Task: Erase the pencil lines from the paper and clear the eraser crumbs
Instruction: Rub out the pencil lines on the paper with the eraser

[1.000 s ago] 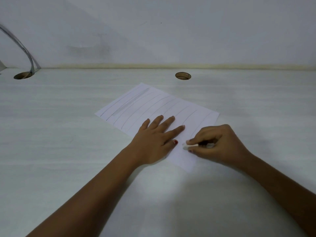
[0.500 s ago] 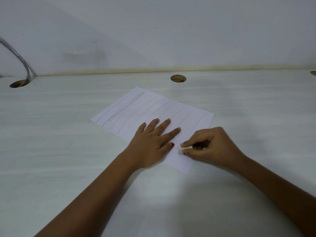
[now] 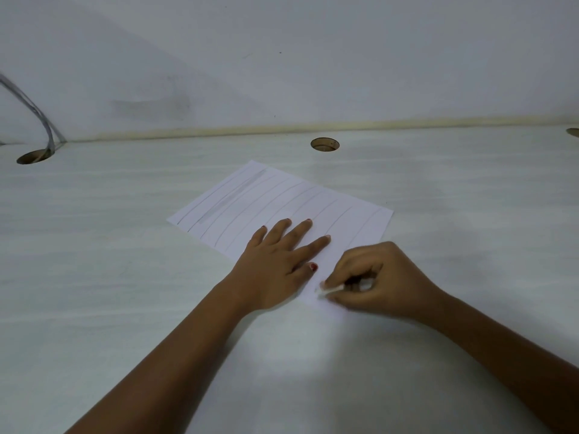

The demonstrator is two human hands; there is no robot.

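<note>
A white sheet of paper with several pencil lines lies at an angle on the white desk. My left hand lies flat on the sheet's near part, fingers spread, pressing it down. My right hand pinches a small white eraser between thumb and fingers, its tip on the paper near the sheet's near corner. Part of that corner is hidden under my right hand. I cannot make out eraser crumbs.
A round cable hole sits in the desk behind the paper. Another hole at the far left has grey cables running up from it. A white wall closes the desk's far edge.
My right hand with the eraser has shifted slightly toward me and left along the paper's near part. My left hand stays pressed on the sheet. The view has tilted a little.
</note>
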